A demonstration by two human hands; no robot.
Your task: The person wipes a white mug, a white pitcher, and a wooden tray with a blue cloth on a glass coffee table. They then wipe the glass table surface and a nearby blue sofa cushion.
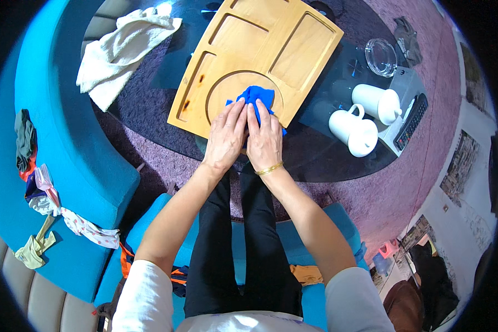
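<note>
My left hand and my right hand lie side by side on a bunched blue cloth, thumbs close together. Fingers of both hands hold the cloth down against the near end of a wooden compartment tray, over its round recess. A gold bangle circles my right wrist. The tray sits at a slant on a dark glass table, its far end cut off by the picture's top. Two dark burn-like marks show in the narrow left compartment. Part of the cloth is hidden under my hands.
A white towel is heaped at the table's left. On the right are two white lidded mugs, a glass ashtray, and a black remote control on a grey box. Clothes lie along the blue sofa.
</note>
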